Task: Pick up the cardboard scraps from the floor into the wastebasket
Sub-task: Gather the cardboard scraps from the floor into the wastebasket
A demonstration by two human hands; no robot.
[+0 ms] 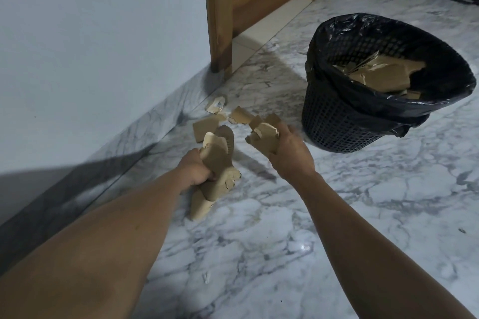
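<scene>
Both our arms are stretched fwd & down, bare. L forearm [108, 235] comes in from the near-left corner and runs diagonally toward the centre, wrist approx. straight. Our left grip [197, 169] has its fingers curled tight round a bunch of cardboard scraps [217, 160], knuckles facing left. R forearm [363, 241] comes in from the near-right corner, angled far-left. Our right grip [290, 155] shows its back to us, wrist bent a bit. Its fingers curl under, mostly hidden, clutching a second bunch [264, 137]. The 2 grips are near each other, not touching, w/ the right one slightly farther than the left.
</scene>
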